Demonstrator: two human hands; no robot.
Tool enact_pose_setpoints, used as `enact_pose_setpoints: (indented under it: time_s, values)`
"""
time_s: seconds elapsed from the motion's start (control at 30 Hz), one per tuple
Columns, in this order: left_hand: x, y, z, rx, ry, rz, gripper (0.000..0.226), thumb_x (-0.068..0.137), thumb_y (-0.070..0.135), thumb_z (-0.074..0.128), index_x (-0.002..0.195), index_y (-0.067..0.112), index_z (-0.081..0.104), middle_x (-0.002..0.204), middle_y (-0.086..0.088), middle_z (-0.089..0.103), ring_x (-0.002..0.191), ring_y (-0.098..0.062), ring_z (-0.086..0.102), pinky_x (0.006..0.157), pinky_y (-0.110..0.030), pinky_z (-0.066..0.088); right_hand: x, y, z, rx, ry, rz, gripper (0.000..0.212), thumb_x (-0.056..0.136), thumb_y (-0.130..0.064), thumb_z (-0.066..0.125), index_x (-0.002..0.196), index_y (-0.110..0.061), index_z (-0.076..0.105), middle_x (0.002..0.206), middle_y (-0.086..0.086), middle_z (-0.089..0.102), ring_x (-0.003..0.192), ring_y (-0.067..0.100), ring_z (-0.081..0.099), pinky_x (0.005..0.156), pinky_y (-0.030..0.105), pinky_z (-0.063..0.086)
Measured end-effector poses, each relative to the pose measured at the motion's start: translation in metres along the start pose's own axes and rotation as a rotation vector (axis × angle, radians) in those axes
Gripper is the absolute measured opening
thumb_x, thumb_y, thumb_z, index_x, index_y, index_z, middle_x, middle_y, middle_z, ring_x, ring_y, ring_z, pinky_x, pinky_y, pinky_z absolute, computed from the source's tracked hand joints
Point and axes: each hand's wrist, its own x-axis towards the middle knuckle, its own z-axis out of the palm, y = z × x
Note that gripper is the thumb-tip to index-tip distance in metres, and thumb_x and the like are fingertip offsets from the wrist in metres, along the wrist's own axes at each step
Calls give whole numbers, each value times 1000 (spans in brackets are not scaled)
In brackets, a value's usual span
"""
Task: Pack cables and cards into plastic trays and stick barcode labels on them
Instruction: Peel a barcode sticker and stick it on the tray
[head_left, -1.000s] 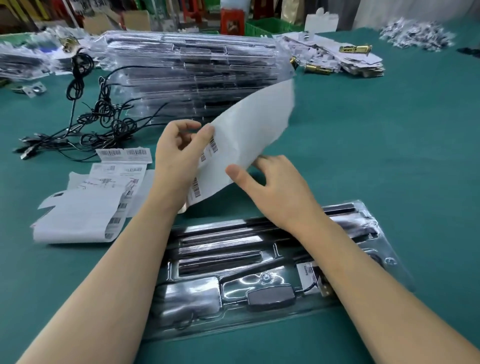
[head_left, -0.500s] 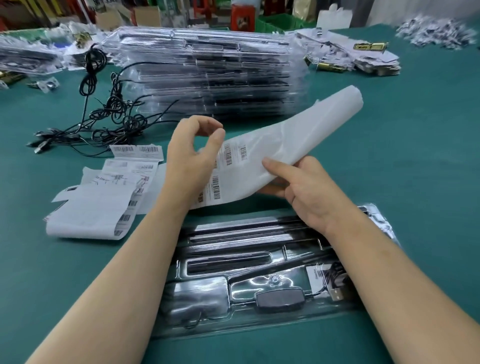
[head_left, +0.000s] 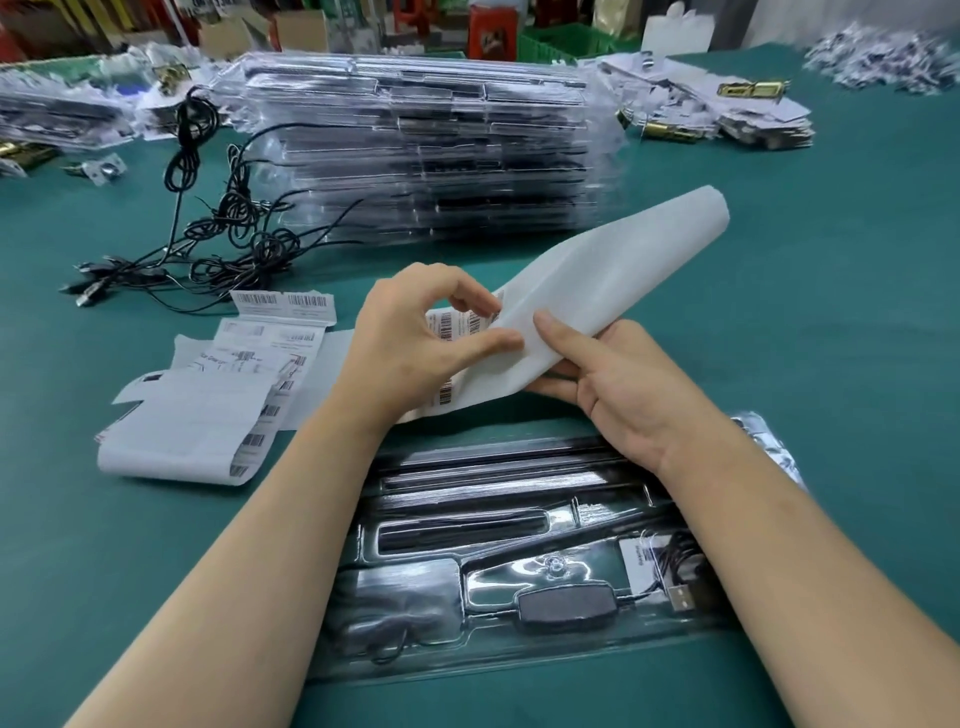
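Head view, centre frame: left grip (head_left: 415, 343) pinched a barcode label (head_left: 451, 326); right grip (head_left: 618, 384) clamped the label sheet (head_left: 623, 260); print unreadable.

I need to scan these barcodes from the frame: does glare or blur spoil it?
Head view: barcodes on the label sheet are soft, partly behind the left hand; glare streaks the plastic tray; the far tray stack is blurred.

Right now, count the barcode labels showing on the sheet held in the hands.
3. Two barcode labels lie side by side between the left hand's forefinger and thumb; a third shows lower, just below that hand. The left hand may hide more on the sheet.
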Motion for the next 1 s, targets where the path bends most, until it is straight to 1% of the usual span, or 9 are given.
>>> enact_pose_setpoints:
  time_s: [0.13,0.3,0.43,0.57,0.63,0.7,0.77,0.9,1.0]
  values:
    - [0,-1,2,-20,-12,-50,20,78,34,89,88,20,80,85,14,72,89,-14,66,85,-31,51,2,3,-1,-45,-10,-17,27,101,-13,62,125,-1,66,115,10,77,111,22,72,85,30,60]
    - [1,0,3,-69,-29,-122,6,84,22,84,85,17,81,82,10,74,83,-9,68,78,-16,48,2,6,0,-89,20,-32,21,100,-5,61,119,-6,68,111,7,78,105,18,74,81,25,60]
    - [1,-1,1,-74,-37,-152,7,87,22,80,81,19,79,80,7,75,78,-5,67,74,-13,44,1,4,1,-94,47,-31,19,99,-3,61,116,-5,69,108,7,78,101,16,75,79,23,59]
    - [1,-1,2,-42,-14,-156,11,90,21,75,80,19,78,75,11,72,60,9,55,61,-4,36,1,4,2,-97,79,-23,19,99,-4,63,116,-3,69,107,7,79,102,17,75,79,25,60]
    - [3,-3,0,-46,22,-194,11,92,24,73,83,19,79,75,12,72,57,10,53,61,-6,38,2,4,3,-98,119,-16,21,98,-3,64,118,-1,68,107,7,79,100,18,75,77,26,61]
    - [6,-7,-3,-99,86,-273,12,93,28,72,85,24,79,77,13,74,67,6,60,71,-15,47,3,4,3,-103,176,-14,22,97,-2,65,118,-2,68,106,7,79,97,18,76,75,26,61]
    - [8,-9,-9,-224,162,-372,14,95,29,72,82,29,79,76,12,75,72,-2,65,72,-21,54,3,5,3,-117,221,-22,21,96,-1,66,117,-4,68,108,6,78,97,18,76,76,28,62]
    - [12,-7,-20,-357,334,-563,23,98,33,68,77,30,76,71,16,69,69,2,60,64,-14,46,4,6,3,-150,272,-39,23,95,1,66,118,-3,66,112,8,77,100,21,75,78,33,63]
    - [20,6,-38,-382,379,-525,18,99,34,67,84,28,75,76,16,70,71,3,60,66,-11,44,3,4,6,-151,308,-70,32,93,-7,73,122,-7,61,112,8,76,101,21,75,79,33,63]
